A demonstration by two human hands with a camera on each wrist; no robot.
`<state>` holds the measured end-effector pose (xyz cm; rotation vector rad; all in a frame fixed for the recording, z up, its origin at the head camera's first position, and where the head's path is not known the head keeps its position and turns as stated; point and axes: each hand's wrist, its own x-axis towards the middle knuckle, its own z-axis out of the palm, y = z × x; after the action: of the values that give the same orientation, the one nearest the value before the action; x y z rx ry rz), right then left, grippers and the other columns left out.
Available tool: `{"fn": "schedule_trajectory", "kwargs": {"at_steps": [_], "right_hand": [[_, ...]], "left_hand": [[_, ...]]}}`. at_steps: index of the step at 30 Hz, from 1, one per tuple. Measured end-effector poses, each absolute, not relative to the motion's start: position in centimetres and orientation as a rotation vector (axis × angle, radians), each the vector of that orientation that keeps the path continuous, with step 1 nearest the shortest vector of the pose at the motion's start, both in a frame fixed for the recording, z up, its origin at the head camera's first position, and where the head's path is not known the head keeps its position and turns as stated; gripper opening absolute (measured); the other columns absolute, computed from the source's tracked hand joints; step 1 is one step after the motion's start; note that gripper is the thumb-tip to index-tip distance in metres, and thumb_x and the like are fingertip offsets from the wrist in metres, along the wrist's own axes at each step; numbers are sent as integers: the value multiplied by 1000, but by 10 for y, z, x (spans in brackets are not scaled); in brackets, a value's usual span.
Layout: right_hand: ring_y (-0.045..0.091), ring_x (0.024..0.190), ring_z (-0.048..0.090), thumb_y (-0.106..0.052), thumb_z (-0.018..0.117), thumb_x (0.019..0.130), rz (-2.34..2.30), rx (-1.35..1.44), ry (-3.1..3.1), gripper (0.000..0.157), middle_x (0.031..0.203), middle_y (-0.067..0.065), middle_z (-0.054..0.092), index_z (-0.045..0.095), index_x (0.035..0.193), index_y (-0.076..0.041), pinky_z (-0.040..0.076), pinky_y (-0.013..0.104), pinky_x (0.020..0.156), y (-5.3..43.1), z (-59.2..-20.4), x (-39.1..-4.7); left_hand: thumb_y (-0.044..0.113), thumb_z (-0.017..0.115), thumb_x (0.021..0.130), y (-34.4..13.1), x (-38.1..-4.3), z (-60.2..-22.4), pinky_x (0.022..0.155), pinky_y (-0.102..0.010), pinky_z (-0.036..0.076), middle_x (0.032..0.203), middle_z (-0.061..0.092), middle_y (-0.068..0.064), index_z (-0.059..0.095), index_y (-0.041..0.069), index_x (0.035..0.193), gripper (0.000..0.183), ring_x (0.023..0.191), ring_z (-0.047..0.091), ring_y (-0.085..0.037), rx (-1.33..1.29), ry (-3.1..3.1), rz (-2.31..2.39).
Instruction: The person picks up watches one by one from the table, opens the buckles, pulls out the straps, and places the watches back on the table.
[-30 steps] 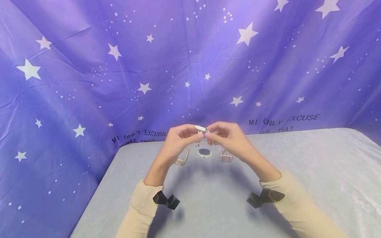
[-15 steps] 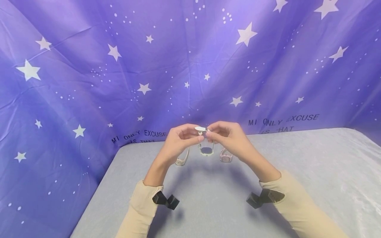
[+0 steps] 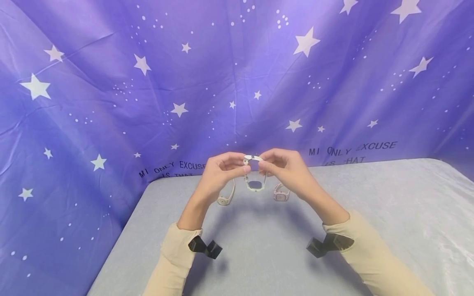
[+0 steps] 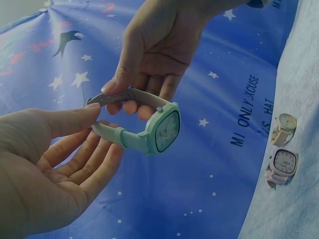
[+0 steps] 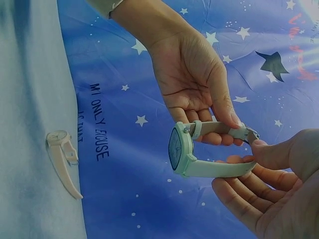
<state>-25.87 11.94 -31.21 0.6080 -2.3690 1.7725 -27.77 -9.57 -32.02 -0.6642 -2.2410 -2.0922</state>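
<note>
A pale green wristwatch (image 4: 167,131) with a squarish dial is held up above the table, its dial hanging low in the head view. My left hand (image 3: 218,174) pinches the buckle-side strap (image 5: 209,127) between thumb and fingers. With thumb and fingers, my right hand (image 3: 290,170) grips the other strap (image 4: 134,94), the one with holes. Both strap ends come close together at the top, forming a loop. The dark metal buckle (image 5: 253,135) shows near the right thumb; whether it is fastened is unclear.
A cream watch (image 3: 224,201) lies on the grey cloth-covered table (image 3: 255,255), partly behind the left hand. A pink watch (image 3: 281,197) lies beside the right hand. A purple star-patterned curtain (image 3: 237,74) hangs behind the table.
At the top of the loop, the white strap piece has gone from slanted to a flatter arch between both hands. The hands have spread very slightly, and the dial has risen a little.
</note>
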Motion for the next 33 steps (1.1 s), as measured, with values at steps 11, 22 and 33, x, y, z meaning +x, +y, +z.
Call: {"fn": "schedule_trajectory", "kwargs": {"at_steps": [11, 22, 33], "right_hand": [[20, 80, 72, -7, 68, 96, 1798, 570, -2359, 16, 91, 18, 75, 70, 109, 2, 63, 32, 80, 120, -311, -260], [15, 80, 72, -2, 63, 98, 1870, 526, -2322, 15, 96, 23, 74, 66, 110, 6, 63, 32, 80, 119, -311, -260], [20, 86, 73, -3, 61, 99, 1914, 497, -2317, 17, 100, 24, 73, 62, 113, 8, 63, 33, 83, 116, -312, -258]], "left_hand": [[-1, 78, 84, -101, -279, -318, 85, -32, 62, 90, 76, 4, 69, -7, 115, 33, 84, 74, -13, -655, -2227, -2111], [-2, 76, 84, -105, -280, -316, 86, -33, 62, 92, 75, 4, 67, -9, 117, 35, 84, 73, -12, -641, -2182, -2144], [-3, 75, 85, -108, -279, -314, 83, -31, 62, 90, 73, 2, 69, -2, 113, 29, 79, 72, -13, -648, -2225, -2136]]}}
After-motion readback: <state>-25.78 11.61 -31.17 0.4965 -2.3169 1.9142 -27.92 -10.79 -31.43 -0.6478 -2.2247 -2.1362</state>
